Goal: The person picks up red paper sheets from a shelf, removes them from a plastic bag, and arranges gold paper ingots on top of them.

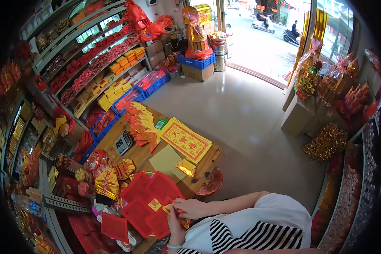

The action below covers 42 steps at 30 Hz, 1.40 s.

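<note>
fingers (pixel 177 206) on gold paper (pixel 166 209) near red-printed yellow square (pixel 155 204)

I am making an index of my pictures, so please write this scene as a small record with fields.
left hand: bracelet at wrist, fingers holding a gold paper piece
right hand: at the same piece
beside the hands: overlapping red sheets, a gold square on top
wooden table: calculator, yellow printed sheets
doorway: open, scooters outside
unclear: the gold piece's full shape, partly hidden by hands
</note>
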Each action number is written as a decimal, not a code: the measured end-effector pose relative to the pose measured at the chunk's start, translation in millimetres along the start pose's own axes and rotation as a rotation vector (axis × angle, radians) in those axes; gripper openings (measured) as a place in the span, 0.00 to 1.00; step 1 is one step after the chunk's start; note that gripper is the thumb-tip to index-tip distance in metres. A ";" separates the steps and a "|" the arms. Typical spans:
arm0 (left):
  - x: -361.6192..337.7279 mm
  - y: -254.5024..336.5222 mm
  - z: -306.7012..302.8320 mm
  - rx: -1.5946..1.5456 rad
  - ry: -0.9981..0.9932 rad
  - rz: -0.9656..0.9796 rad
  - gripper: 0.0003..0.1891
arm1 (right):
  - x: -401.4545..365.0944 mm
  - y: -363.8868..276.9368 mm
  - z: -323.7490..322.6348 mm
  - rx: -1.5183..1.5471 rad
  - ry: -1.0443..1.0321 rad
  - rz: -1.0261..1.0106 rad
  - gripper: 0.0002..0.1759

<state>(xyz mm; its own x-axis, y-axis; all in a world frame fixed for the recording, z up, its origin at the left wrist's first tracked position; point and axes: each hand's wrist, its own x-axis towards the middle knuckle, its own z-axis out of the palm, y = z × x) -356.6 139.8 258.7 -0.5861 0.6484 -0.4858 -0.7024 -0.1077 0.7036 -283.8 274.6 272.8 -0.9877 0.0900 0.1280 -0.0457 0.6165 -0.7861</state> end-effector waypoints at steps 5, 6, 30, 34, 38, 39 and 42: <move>1.8 -3.3 -8.4 -0.023 -0.033 -0.041 0.25 | -3.9 4.4 -3.9 0.106 -0.041 -0.056 0.10; 2.1 0.0 -10.2 -0.074 -0.088 -0.081 0.25 | -4.0 1.5 -5.5 0.115 -0.044 -0.053 0.09; 11.1 9.2 7.8 -0.502 -0.062 0.073 0.24 | -53.8 89.8 13.7 0.860 0.146 0.596 0.03; -18.9 -2.0 -34.8 -0.555 0.007 0.045 0.22 | -94.8 149.1 49.1 1.052 0.129 0.912 0.04; -23.5 -3.8 -44.4 -0.575 0.069 0.034 0.22 | -122.6 240.0 103.1 1.014 0.186 1.094 0.04; -25.4 -3.3 -46.0 -0.578 0.079 0.027 0.22 | -126.3 273.3 121.6 1.040 0.221 1.141 0.06; -31.2 -1.8 -47.6 -0.584 0.109 0.004 0.22 | -117.3 338.0 156.5 1.079 0.401 1.154 0.04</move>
<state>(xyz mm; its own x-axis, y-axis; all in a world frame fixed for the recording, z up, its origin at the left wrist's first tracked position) -356.3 83.9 247.9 -0.6053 0.5694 -0.5562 -0.7881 -0.5269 0.3182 -206.8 350.0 -102.5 -0.4775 0.3821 -0.7912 0.4014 -0.7061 -0.5833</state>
